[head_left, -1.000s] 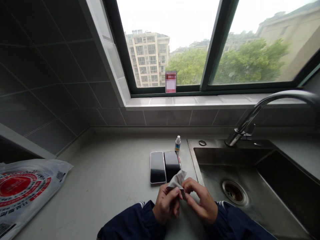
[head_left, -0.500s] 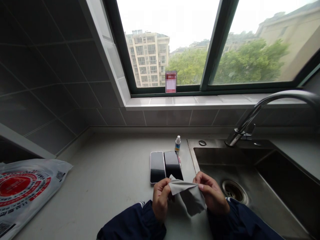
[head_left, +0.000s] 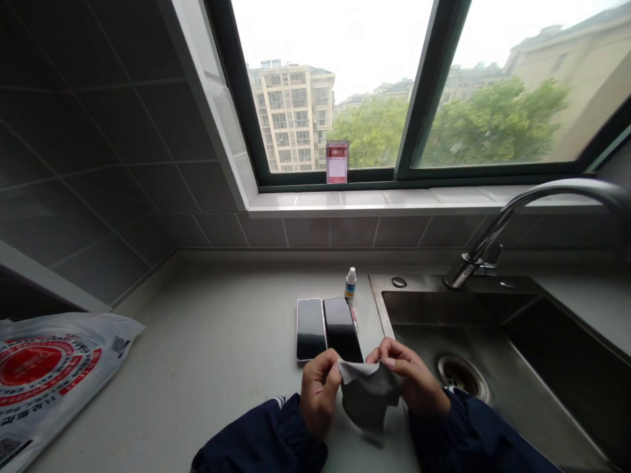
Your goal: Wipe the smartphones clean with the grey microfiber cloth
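Note:
A small grey cleaning cloth (head_left: 371, 394) with a zigzag edge hangs between my two hands above the counter. My left hand (head_left: 319, 391) pinches its upper left corner. My right hand (head_left: 411, 373) grips the top edge on the other side, thumb against fingers. Just beyond the hands, two phones lie side by side with dark screens up: a light-framed phone (head_left: 311, 328) and a black phone (head_left: 341, 328). The left hand and the cloth come in front of their near ends. Behind the black phone stands a small white-capped bottle (head_left: 350, 284) with a blue and yellow label.
To the right is a steel sink (head_left: 379, 295) with a drain (head_left: 462, 378) and a curved chrome faucet (head_left: 461, 270). A printed plastic bag (head_left: 59, 374) lies at the left on the pale counter (head_left: 221, 355). A tiled sill (head_left: 345, 199) runs below the window.
My right hand has moved slightly left, closer to my left hand. The cloth's top edge sags more and its lower part hangs further down. The phones and bottle stay put.

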